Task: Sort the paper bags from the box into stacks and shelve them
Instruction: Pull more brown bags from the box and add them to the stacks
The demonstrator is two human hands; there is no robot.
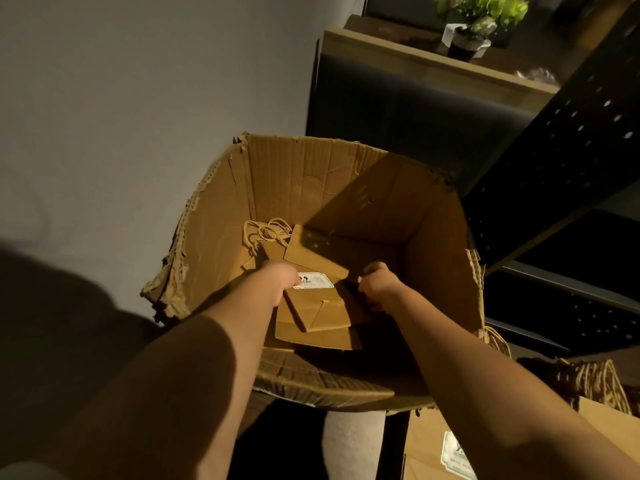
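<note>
Both hands deep in torn cardboard box (221, 216): left hand (281, 279) fingers curled over edge of flat brown paper bags (313, 308), right hand (378, 284) fingers pinching opposite edge. Bags folded flat on box bottom, white label (317, 282) on top, twisted cord handles (265, 232) bunched at far-left corner. More labelled bags (433, 445) stacked outside box, lower right.

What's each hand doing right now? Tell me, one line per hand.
Left hand: fingers curled over the edge of the paper bags in the cardboard box, gripping them.
Right hand: fingers curled, gripping the bags' other edge.
</note>
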